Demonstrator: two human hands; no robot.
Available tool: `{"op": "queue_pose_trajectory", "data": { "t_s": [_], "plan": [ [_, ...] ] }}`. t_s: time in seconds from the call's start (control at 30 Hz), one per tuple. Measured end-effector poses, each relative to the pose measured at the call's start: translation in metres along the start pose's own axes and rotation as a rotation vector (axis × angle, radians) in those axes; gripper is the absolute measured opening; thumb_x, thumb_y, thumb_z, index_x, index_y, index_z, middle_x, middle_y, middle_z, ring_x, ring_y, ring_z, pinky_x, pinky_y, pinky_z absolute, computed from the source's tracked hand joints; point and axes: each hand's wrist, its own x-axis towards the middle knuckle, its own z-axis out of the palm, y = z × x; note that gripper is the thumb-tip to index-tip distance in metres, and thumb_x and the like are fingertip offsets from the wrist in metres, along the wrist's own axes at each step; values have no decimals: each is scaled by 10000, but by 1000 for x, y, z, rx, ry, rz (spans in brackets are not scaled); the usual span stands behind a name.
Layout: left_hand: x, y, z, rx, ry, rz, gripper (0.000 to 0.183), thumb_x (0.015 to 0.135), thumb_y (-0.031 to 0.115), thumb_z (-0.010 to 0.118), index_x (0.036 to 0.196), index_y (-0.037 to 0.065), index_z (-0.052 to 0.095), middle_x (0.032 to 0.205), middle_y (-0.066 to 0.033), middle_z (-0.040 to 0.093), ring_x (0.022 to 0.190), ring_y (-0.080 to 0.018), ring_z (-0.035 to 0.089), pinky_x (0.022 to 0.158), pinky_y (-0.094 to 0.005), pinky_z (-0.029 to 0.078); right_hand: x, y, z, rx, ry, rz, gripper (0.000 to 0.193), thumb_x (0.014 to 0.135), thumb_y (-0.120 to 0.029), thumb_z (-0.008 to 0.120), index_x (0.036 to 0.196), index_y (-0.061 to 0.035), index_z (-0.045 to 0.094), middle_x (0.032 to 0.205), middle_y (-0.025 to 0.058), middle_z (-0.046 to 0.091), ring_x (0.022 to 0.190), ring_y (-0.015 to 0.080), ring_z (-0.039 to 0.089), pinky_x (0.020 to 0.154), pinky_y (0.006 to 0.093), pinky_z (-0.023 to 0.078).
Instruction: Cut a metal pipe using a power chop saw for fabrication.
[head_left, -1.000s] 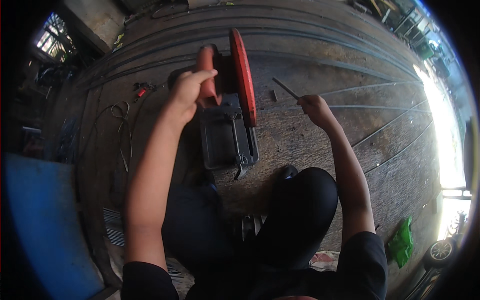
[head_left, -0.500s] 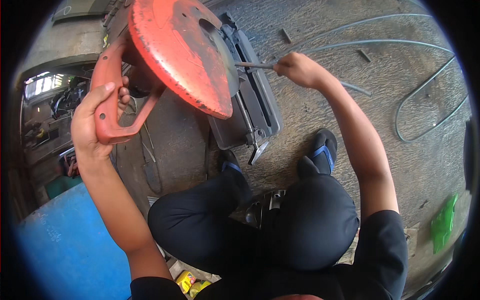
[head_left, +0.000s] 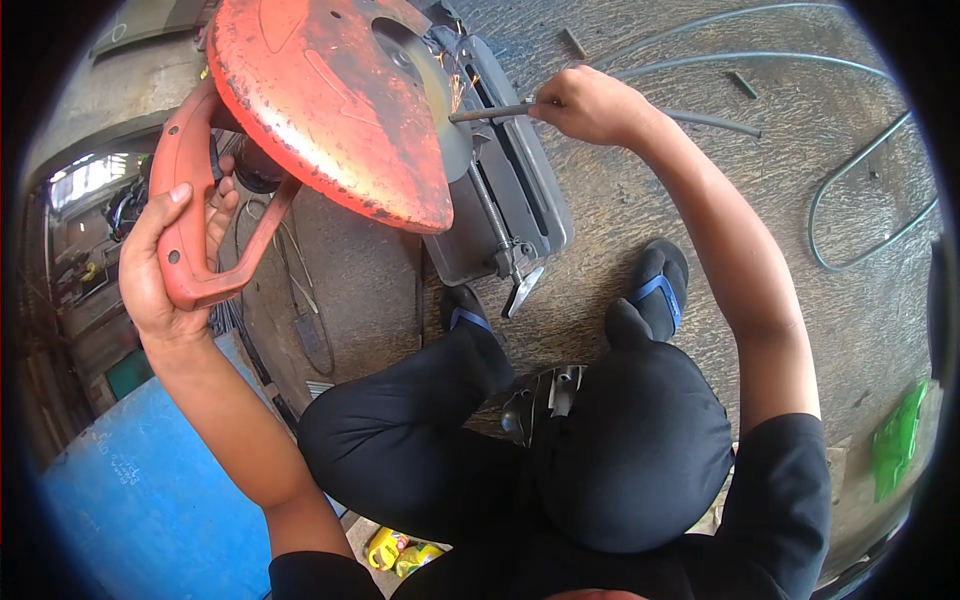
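Observation:
My left hand (head_left: 148, 268) is closed around the red loop handle (head_left: 185, 240) of a chop saw, its thumb along the outer side. The saw's scuffed red guard (head_left: 330, 130) covers most of the grey cutting disc (head_left: 457, 150). My right hand (head_left: 595, 108) grips a thin metal rod (head_left: 495, 112), whose left end meets the disc's edge. Orange sparks (head_left: 462, 82) fly just above that point. Beneath lies the saw's dark grey base (head_left: 548, 215), with a clamp screw (head_left: 488, 205) and its crank (head_left: 524, 292).
Long bent rod or wire (head_left: 830, 200) loops over the rough floor at right, near short offcuts (head_left: 743, 85). My sandalled feet (head_left: 655, 290) stand close to the base. A blue panel (head_left: 150, 480), yellow packets (head_left: 387, 548) and green plastic (head_left: 898, 440) lie around me.
Sparks now show at the disc, where none showed before. The saw's guard and handle, with my left hand, sit farther left in the picture; the view has also shifted slightly.

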Motion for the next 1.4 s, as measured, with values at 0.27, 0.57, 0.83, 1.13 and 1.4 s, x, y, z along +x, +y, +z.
{"op": "queue_pose_trajectory", "data": {
  "t_s": [0.27, 0.57, 0.83, 1.13, 1.4],
  "plan": [
    [1, 0, 1, -17, 6, -12, 526, 839, 70, 577, 1292, -109, 381, 1139, -242, 570, 957, -259, 623, 867, -334, 545, 1, 6, 5, -53, 124, -96, 233, 848, -258, 605, 852, -48, 706, 719, 176, 649, 717, 339, 649, 680, 425, 529],
    [-6, 3, 0, 11, 10, 20, 517, 828, 95, 569, 1261, -139, 410, 1116, -253, 576, 959, -266, 604, 879, -357, 510, -22, 3, -4, 231, 45, -41, 269, 850, -275, 616, 859, -18, 696, 686, 177, 632, 649, 315, 632, 634, 404, 495],
    [-1, -5, 0, -54, -37, 25, 495, 829, 98, 556, 1261, -113, 437, 1104, -235, 585, 954, -257, 601, 883, -360, 497, -60, 20, 8, 753, -3, 72, 327, 888, -317, 604, 840, 0, 670, 611, 5, 519, 564, 109, 454, 516, 299, 357],
    [-1, -7, 3, -59, -30, 26, 495, 830, 100, 558, 1264, -106, 438, 1119, -230, 576, 949, -247, 588, 890, -358, 492, -69, 77, 1, 1696, 998, 255, 290, 943, -5, 419, 1232, -29, 407, 1036, 121, 497, 838, 168, 541, 744, 350, 510],
    [-1, -7, -1, -59, -49, 29, 498, 830, 110, 562, 1264, -102, 440, 1119, -229, 578, 952, -245, 588, 891, -353, 488, -82, 75, 32, 2300, 938, 677, 502, 833, 174, 377, 1316, 183, 240, 1157, 236, 397, 1039, 291, 537, 942, 301, 512]
  ]
}}
